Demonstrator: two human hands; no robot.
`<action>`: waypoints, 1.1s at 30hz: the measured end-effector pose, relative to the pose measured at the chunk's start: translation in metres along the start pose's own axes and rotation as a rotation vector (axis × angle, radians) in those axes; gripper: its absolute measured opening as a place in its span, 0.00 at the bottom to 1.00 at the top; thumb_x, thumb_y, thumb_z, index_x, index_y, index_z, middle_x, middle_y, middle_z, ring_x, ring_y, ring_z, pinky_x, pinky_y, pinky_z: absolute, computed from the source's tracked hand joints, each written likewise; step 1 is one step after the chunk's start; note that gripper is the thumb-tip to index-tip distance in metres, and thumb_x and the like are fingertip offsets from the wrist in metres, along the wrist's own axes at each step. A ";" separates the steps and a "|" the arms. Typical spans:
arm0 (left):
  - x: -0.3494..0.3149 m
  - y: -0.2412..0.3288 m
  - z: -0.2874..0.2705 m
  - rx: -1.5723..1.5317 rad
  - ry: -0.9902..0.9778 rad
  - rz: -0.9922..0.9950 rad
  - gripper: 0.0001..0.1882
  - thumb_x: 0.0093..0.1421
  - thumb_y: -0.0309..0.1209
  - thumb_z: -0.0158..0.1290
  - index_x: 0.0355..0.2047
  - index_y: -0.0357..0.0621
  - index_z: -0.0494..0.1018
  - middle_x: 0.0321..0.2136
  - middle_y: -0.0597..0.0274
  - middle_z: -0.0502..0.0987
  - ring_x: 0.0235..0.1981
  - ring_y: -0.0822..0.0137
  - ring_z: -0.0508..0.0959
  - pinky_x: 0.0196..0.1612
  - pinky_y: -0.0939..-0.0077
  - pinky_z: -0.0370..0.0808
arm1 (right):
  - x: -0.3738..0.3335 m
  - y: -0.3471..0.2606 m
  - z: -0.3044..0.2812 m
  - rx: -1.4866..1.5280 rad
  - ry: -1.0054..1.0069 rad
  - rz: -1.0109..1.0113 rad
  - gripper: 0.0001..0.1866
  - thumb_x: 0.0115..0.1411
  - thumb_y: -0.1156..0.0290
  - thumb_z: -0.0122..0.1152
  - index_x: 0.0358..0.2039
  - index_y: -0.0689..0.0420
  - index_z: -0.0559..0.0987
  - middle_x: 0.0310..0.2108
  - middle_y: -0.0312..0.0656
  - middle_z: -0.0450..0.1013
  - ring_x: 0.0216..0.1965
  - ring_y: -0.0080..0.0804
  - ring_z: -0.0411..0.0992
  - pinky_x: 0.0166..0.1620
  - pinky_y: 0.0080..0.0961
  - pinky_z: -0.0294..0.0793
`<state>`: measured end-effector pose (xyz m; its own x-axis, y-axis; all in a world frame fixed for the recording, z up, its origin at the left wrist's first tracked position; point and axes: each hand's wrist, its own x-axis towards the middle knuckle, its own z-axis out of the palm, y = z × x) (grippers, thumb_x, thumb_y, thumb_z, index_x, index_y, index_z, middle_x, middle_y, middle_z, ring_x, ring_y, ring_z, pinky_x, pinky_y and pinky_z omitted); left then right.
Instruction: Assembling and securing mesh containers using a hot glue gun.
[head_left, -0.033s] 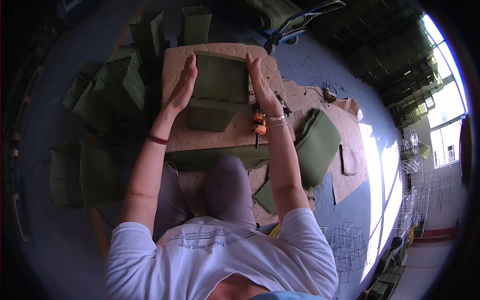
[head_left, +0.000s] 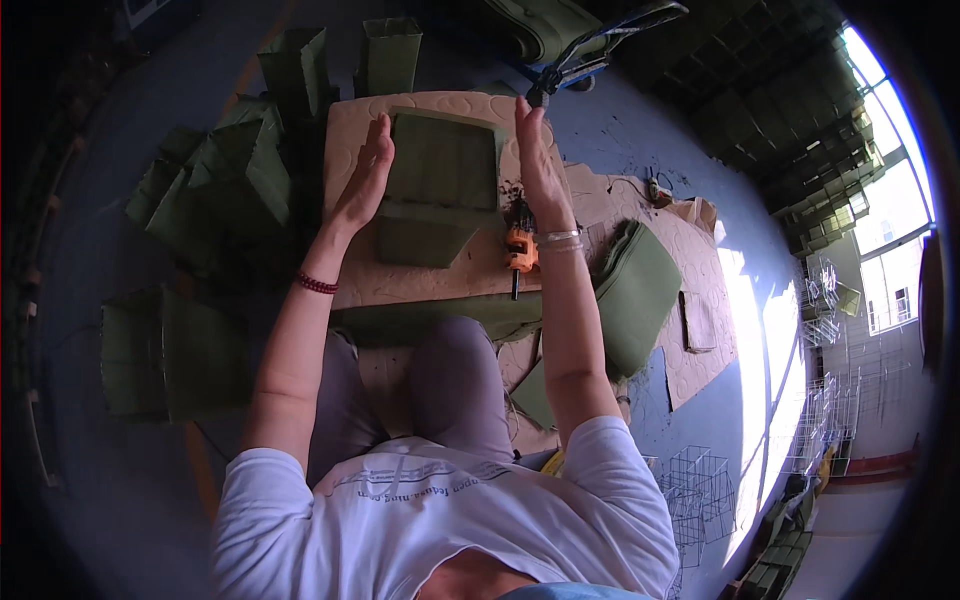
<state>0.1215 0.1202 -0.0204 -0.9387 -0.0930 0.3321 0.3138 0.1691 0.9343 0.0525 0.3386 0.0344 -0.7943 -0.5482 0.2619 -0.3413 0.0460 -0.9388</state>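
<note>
A dark green, fabric-like box (head_left: 440,160) stands on the padded tan work surface (head_left: 350,270) in front of me, a sloping flap or side toward me. My left hand (head_left: 367,180) is held upright along its left side, fingers straight and together, at or very near the edge; contact cannot be told. My right hand (head_left: 541,165) is open and flat, off the box's right side with a gap between. Just left of my right wrist lies an orange hand tool (head_left: 520,248) with a black rod end, beside a cluster of small dark bits (head_left: 515,208).
Several open green boxes (head_left: 235,160) stand on the floor at left. Folded green sheets (head_left: 640,295) lie to the right of my right arm. A blue cart (head_left: 575,65) with green rolls is at the far side. Wire frames (head_left: 690,490) stand at lower right.
My right hand has moved right, away from the box's side. My left hand stays by the left edge, and the box looks almost unmoved.
</note>
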 end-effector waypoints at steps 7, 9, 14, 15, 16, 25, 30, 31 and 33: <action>0.002 0.011 0.007 0.118 0.010 -0.014 0.45 0.60 0.63 0.25 0.63 0.38 0.36 0.65 0.53 0.35 0.66 0.63 0.33 0.65 0.71 0.33 | 0.030 0.010 -0.020 -0.361 0.103 -0.114 0.40 0.64 0.43 0.28 0.62 0.66 0.46 0.64 0.56 0.40 0.67 0.43 0.37 0.64 0.27 0.39; -0.005 0.011 -0.002 0.193 0.050 0.000 0.45 0.60 0.63 0.25 0.63 0.38 0.37 0.65 0.53 0.35 0.66 0.63 0.33 0.65 0.72 0.34 | 0.027 0.006 -0.014 -0.255 0.108 -0.092 0.40 0.64 0.43 0.27 0.62 0.65 0.46 0.65 0.54 0.40 0.67 0.42 0.37 0.64 0.27 0.39; -0.010 0.008 0.022 0.026 0.093 -0.064 0.44 0.61 0.61 0.25 0.63 0.37 0.35 0.65 0.52 0.33 0.66 0.63 0.34 0.66 0.72 0.34 | -0.050 -0.005 0.040 0.223 0.187 0.059 0.39 0.64 0.42 0.24 0.63 0.63 0.45 0.65 0.48 0.41 0.67 0.37 0.37 0.65 0.26 0.38; -0.010 0.006 0.024 -0.007 0.098 -0.078 0.44 0.61 0.61 0.25 0.63 0.37 0.35 0.65 0.52 0.33 0.66 0.63 0.34 0.66 0.72 0.34 | -0.047 -0.003 0.056 0.320 0.206 0.093 0.39 0.64 0.42 0.23 0.63 0.62 0.45 0.65 0.47 0.41 0.67 0.36 0.37 0.65 0.26 0.38; -0.010 0.005 0.024 -0.005 0.098 -0.083 0.44 0.61 0.61 0.25 0.63 0.37 0.35 0.65 0.52 0.33 0.66 0.63 0.34 0.66 0.72 0.34 | -0.054 -0.003 0.061 0.418 0.225 0.127 0.38 0.64 0.42 0.23 0.63 0.61 0.45 0.65 0.46 0.41 0.67 0.35 0.37 0.65 0.26 0.38; 0.016 0.039 -0.007 0.028 0.118 0.060 0.44 0.60 0.63 0.19 0.63 0.38 0.36 0.65 0.55 0.32 0.66 0.65 0.31 0.65 0.70 0.31 | -0.048 0.039 0.010 0.267 0.446 0.084 0.44 0.60 0.35 0.21 0.64 0.59 0.46 0.65 0.45 0.43 0.66 0.34 0.38 0.65 0.27 0.37; 0.013 0.019 0.022 0.169 0.029 -0.050 0.45 0.59 0.64 0.19 0.63 0.38 0.35 0.65 0.55 0.32 0.66 0.65 0.31 0.65 0.70 0.30 | -0.026 0.036 0.027 0.135 0.275 0.174 0.47 0.57 0.31 0.21 0.63 0.60 0.48 0.65 0.45 0.44 0.66 0.33 0.37 0.64 0.25 0.35; 0.016 0.018 0.018 0.061 0.014 -0.059 0.45 0.59 0.64 0.19 0.63 0.38 0.35 0.65 0.55 0.32 0.66 0.65 0.32 0.65 0.70 0.30 | -0.026 0.040 0.022 0.135 0.273 0.169 0.47 0.57 0.31 0.21 0.63 0.60 0.48 0.65 0.45 0.44 0.66 0.33 0.37 0.64 0.25 0.35; 0.017 0.019 0.005 -0.154 -0.019 -0.083 0.46 0.59 0.65 0.19 0.63 0.38 0.35 0.65 0.55 0.32 0.66 0.65 0.33 0.65 0.70 0.30 | -0.030 0.047 0.014 0.215 0.124 0.140 0.47 0.57 0.31 0.21 0.64 0.59 0.47 0.65 0.46 0.43 0.67 0.33 0.37 0.64 0.26 0.35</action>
<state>0.1109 0.1270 0.0022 -0.9642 -0.0819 0.2522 0.2524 0.0088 0.9676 0.0672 0.3452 -0.0208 -0.8862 -0.4419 0.1396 -0.1201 -0.0719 -0.9902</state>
